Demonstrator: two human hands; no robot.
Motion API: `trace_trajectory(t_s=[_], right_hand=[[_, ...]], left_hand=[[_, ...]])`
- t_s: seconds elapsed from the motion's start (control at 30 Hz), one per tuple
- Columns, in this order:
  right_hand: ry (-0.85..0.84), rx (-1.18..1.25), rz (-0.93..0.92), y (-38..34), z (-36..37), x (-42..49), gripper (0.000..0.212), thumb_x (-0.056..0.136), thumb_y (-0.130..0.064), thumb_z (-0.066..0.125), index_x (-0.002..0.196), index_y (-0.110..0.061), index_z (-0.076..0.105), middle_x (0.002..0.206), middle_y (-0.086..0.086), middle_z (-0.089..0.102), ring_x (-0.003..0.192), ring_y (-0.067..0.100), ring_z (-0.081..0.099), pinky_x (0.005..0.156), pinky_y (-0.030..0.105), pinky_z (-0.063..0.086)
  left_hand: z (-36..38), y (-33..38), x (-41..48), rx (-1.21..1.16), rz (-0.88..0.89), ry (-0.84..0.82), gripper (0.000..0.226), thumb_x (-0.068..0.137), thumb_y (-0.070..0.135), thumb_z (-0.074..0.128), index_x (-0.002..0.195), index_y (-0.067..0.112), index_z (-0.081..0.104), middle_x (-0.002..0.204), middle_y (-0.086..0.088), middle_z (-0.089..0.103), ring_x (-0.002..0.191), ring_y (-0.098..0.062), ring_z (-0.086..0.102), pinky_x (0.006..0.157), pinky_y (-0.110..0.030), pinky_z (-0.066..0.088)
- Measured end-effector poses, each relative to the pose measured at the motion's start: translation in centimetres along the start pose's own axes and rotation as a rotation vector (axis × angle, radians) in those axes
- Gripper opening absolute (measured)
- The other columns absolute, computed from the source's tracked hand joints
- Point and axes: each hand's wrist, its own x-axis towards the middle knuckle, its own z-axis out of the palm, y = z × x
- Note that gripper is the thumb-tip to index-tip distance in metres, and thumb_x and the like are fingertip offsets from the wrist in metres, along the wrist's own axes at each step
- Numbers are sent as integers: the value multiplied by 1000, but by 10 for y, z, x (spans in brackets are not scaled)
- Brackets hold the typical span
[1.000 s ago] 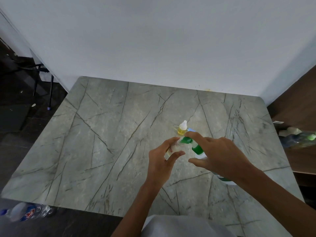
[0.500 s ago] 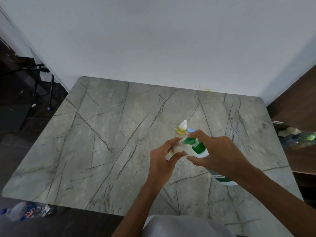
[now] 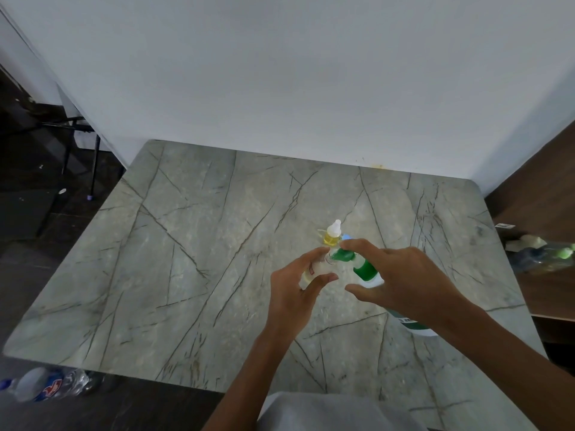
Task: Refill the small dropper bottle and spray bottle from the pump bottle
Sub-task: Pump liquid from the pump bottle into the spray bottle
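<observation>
Spray bottle (image 3: 315,269): gripped tilted in my left hand (image 3: 295,293), mouth pointing right, at the pump bottle (image 3: 365,270) spout; my right hand (image 3: 410,281), fingers straight, rests on the pump head.

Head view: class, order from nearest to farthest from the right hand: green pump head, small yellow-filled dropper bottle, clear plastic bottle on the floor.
1. Green pump head, under fingers of the right hand.
2. Yellow-filled dropper bottle, just beyond.
3. Clear plastic bottle, floor, far left.

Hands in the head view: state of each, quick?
Left hand: grips the small clear bottle.
Right hand: open, forefinger on the green head of the pump bottle.
</observation>
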Motion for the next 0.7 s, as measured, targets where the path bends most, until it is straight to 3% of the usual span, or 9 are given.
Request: trace_trajectory(t_s=[0.13,0.27,0.43,0.7], right_hand=[[35,-13,-13,3,4,0,59,67,-49,77,116,-24,56,75,-6,71,49,1,47,54,14,42],[-5,-41,1,3,4,1,58,72,-52,72,119,-24,54,82,-6,72,50,1,44,56,13,41],[-29,-92,4,2,2,1,69,74,-61,65,128,-36,29,82,-11,70,47,4,45,54,14,45],[-57,-32,6,-5,-3,0,68,76,-56,66,135,-29,42,89,-8,71,56,2,47,65,14,40]], left_hand=[[1,-1,-1,-2,3,-6,41,81,27,75,121,25,63,111,24,62,99,15,59,80,-3,46],[2,-2,-2,-10,9,-12,42,81,27,75,121,19,65,112,16,66,101,9,62,81,-6,48],[0,-3,-3,-25,-12,-12,42,81,31,74,121,30,61,110,22,65,98,5,64,80,-11,51],[0,-3,-4,-55,-31,-17,40,82,31,74,118,34,59,109,22,66,98,3,65,83,-18,55]])
